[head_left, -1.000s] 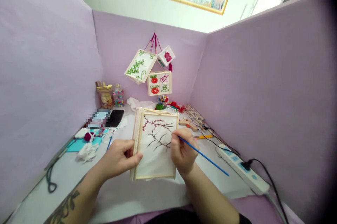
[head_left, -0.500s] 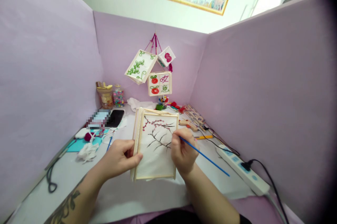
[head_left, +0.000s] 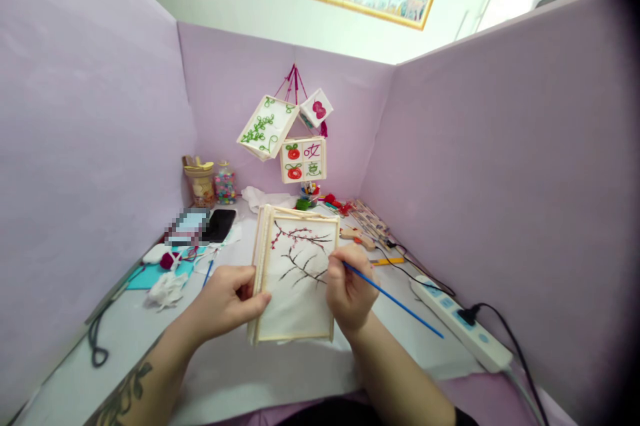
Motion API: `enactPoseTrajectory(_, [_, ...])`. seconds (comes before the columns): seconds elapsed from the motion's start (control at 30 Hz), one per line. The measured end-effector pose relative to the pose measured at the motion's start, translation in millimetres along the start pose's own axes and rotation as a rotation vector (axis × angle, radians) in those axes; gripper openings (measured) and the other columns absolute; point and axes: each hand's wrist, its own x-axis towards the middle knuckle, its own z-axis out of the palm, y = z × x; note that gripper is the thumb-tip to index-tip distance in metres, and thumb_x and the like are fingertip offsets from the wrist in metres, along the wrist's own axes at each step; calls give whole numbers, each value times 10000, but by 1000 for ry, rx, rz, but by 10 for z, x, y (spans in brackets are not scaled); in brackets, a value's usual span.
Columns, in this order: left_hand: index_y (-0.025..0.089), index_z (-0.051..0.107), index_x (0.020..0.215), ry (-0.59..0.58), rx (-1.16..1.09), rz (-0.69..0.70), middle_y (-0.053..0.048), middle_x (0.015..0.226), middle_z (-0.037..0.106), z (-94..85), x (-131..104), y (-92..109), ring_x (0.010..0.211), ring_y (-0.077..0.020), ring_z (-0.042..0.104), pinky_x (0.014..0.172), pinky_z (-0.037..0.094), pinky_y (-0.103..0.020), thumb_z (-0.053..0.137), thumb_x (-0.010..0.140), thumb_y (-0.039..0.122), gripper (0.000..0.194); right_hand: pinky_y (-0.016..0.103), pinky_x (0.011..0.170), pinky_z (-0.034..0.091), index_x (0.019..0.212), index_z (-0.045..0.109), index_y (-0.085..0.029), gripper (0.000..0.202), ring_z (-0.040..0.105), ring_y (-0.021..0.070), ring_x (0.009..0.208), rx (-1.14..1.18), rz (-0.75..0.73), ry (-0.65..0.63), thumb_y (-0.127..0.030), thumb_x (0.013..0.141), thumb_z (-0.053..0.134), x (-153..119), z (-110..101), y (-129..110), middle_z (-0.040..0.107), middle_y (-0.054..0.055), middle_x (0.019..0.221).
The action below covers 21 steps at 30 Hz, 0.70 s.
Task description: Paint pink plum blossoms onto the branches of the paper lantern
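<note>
Head view: the person's left hand (head_left: pixel 233 296) grips the left edge of a box-like wooden frame (head_left: pixel 297 313), its thumb pressed on the front and the other fingers partly hidden at the side and back. The frame is in front of the person, its white panel facing them; whether its lower edge rests on the table (head_left: pixel 240 376) cannot be told. Dark branches are painted on the panel, the upper one with red blossoms, the lower one with bare twigs.

The right hand (head_left: pixel 353 286) is closed, thumb and fingers pinching a slim blue handle (head_left: pixel 395 301) that slants down to the right. The fingers hide its working end, and the hand covers part of the frame's right edge.

Left of the frame, a black phone (head_left: pixel 220 225) lies near a jar of colored pieces (head_left: pixel 225 185), and a crumpled white tissue (head_left: pixel 167 288) lies beside a turquoise sheet (head_left: pixel 140 277). On the right, a white power strip (head_left: pixel 445 313) holds a black plug (head_left: pixel 469 315). Beyond the frame, a decorated panel with green loops (head_left: pixel 269 126) hangs against the lilac partition (head_left: pixel 225 79).
</note>
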Motion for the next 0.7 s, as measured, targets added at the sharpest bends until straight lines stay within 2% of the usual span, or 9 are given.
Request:
enactPoseTrajectory(0.3, [210,359,539,10,-5,-2,76,500,346,3,-2,-3,453,-74,339,444,250,-202,565,794,369,365,291,630,492,922,579,-225,177,567,139,660,-71,-4,-30,-61,881,529,-8,-1,16,568,-14,739])
enactPoseTrajectory(0.7, [210,365,541,-4,-18,-15,75,505,347,4,1,5,457,-75,343,441,250,-202,564,792,378,362,290,644,493,938,582,-227,191,571,134,676,-22,11,5,-53,880,529,-10,3,9,578,-17,757])
